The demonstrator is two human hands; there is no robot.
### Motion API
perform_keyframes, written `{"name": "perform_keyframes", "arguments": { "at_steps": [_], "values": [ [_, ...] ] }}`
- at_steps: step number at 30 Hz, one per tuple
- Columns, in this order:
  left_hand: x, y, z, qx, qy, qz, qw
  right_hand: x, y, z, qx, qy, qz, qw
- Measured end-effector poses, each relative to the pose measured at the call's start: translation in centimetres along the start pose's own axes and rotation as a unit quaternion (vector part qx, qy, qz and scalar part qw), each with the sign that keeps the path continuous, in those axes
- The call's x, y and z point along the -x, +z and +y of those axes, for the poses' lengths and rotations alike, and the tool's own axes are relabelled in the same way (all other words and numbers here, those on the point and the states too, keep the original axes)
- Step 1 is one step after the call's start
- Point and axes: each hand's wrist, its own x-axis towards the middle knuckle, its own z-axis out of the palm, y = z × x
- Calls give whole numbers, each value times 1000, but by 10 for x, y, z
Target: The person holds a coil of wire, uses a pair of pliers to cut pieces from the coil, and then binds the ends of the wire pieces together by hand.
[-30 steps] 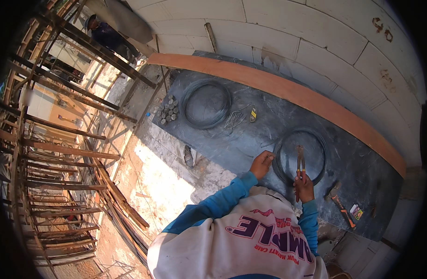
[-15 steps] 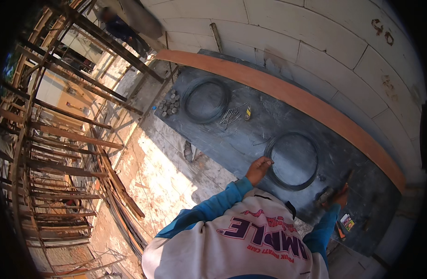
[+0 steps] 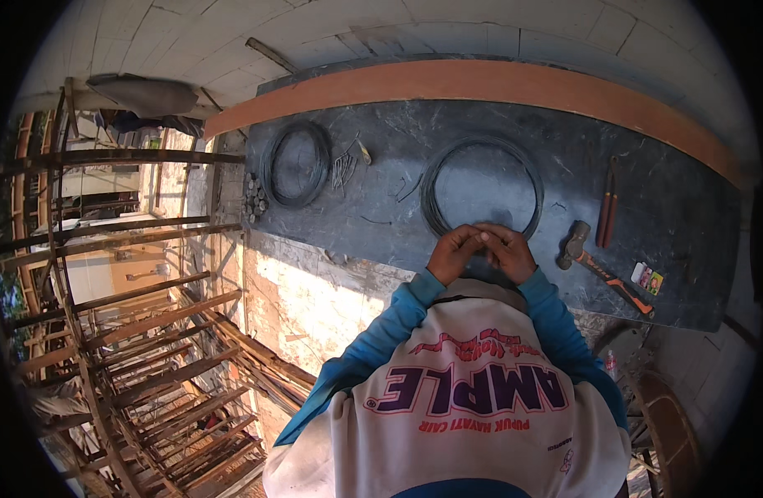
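Over the near edge of a coil of dark wire [image 3: 524, 170], my left hand [image 3: 453, 252] and my right hand [image 3: 509, 252] meet with their fingertips pinched together. The fingers of both are closed. Whatever they pinch is too small or hidden to make out; the coil runs directly behind them. To the right of my right hand lies a hammer [image 3: 599, 267] with an orange and black handle. Pliers [image 3: 607, 207] with reddish handles rest beyond the hammer. Short loose wire pieces [image 3: 410, 189] are scattered left of the coil.
The dark tabletop [image 3: 373, 241] also bears a second wire coil [image 3: 270, 176], bent wire pieces [image 3: 343, 170] and a small colourful packet [image 3: 647, 278]. Round grey pieces [image 3: 253, 197] cluster at its left end. A long wooden board [image 3: 448, 80] runs along the back. Timber framing [image 3: 141, 332] stands left.
My right hand has come from beside the hammer to meet my left hand at the coil's near edge. The view has turned, bringing the hammer and pliers into plain sight.
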Motion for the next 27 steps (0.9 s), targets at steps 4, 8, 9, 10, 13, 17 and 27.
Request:
{"name": "perform_keyframes", "arguments": {
  "at_steps": [4, 8, 9, 10, 13, 17, 27],
  "values": [
    [0, -4, -13, 12, -12, -39, 999, -4, -12, 41, -65, -15, 50, 997],
    [-3, 6, -11, -83, -43, 8, 996, -18, -21, 29, -98, -47, 59, 992],
    [-1, 4, -8, -100, -48, 23, 994, -24, -25, 27, -117, -49, 60, 990],
    [0, 4, -6, -86, -63, 17, 994, -26, -32, 26, -133, -49, 67, 988],
    [-1, 5, -2, -45, -110, 6, 993, -29, -56, 17, -103, -33, 50, 993],
    [-2, 8, -5, 12, -148, 20, 989, -30, -59, 10, -147, 0, 22, 989],
    [-33, -5, -27, -329, 65, 155, 929, -38, -49, 38, -97, -31, 96, 990]
  ]
}}
